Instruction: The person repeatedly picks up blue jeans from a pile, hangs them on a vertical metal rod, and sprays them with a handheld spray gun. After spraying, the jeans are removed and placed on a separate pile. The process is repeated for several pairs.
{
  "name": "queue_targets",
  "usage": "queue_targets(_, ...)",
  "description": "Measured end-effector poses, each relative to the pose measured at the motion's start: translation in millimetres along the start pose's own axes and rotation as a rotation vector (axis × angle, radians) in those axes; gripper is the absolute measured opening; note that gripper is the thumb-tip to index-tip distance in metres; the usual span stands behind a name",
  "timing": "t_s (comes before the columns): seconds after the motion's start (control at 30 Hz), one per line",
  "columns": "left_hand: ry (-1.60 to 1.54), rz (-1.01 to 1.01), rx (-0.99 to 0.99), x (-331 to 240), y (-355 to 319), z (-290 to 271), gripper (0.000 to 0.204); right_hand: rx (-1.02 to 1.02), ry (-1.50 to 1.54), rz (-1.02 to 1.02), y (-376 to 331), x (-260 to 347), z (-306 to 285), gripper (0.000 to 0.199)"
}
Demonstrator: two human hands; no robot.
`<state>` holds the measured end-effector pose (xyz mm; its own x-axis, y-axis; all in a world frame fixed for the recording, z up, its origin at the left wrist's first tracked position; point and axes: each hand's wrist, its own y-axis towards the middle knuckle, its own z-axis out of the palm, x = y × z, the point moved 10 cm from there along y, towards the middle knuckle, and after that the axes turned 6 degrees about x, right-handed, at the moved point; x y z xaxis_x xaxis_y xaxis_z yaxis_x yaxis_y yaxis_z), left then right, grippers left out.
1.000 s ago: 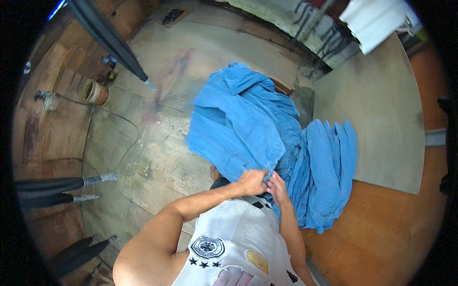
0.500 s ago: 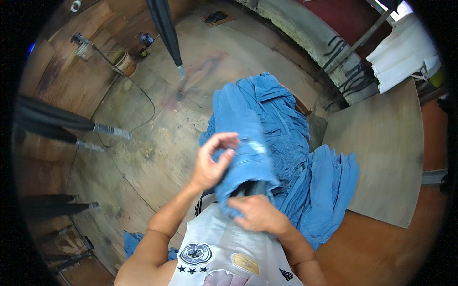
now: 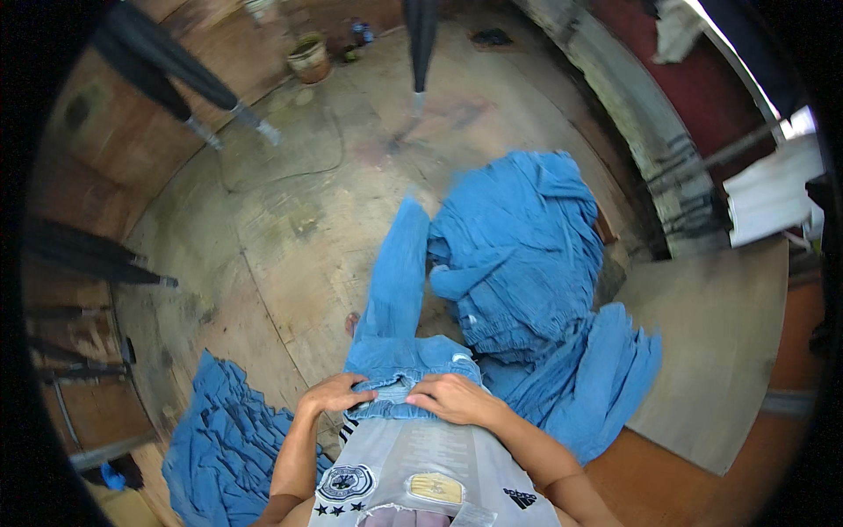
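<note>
Left hand: my left hand [image 3: 332, 393] sits low in the frame, just left of centre, fingers clamped on the elastic waistband of the blue denim trousers [image 3: 395, 307].
Right hand: my right hand [image 3: 452, 397] grips the same waistband just beside it, fingers curled over the gathered edge.
Trousers: held against my front at the waist, the leg stretching up toward the middle of the frame over the floor.
Pile at centre right: a heap of blue denim garments [image 3: 527, 263] lies just right of the held leg.
Pile at lower left: more crumpled blue denim cloth [image 3: 219, 439].
Floor: worn, stained wooden boards [image 3: 263, 228] fill the middle.
Room: a pale flat board [image 3: 711, 351] at right; a small round pot [image 3: 309, 57] at the top.
</note>
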<state>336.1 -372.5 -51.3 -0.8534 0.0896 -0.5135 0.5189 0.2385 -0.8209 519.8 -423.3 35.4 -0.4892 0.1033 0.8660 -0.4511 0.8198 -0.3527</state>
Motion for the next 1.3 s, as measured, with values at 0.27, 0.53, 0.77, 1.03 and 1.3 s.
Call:
queue_targets(0.27, -0.179, -0.035, -0.28, 136.9, -50.5, -86.4, 0.055, -0.596, -0.537, 0.207, 107.0, -21.0, 10.8, 0.079)
queue_targets(0.53, -0.295, 0.041, -0.318, 236.7, -104.2, -141.5, 0.034, -0.187, -0.368, 0.137, 292.4, 15.2, 9.1, 0.047)
queue_targets(0.77, -0.257, -0.35, -0.332, 300.3, -129.6, -129.4, 0.036, 0.242, -0.737, 0.157, 323.8, 79.7, 34.9, 0.04)
queue_targets(1.03, -0.45, -0.621, -0.516, 322.5, -125.3, -214.6, 0.043, 0.185, -0.54, 0.188, 460.9, 64.6, -12.8, 0.034)
queue_targets(1.3, -0.36, -0.388, -0.991, 382.6, -94.2, -399.9, 0.043, -0.132, 0.417, 0.351, 662.2, 43.9, -64.2, 0.043)
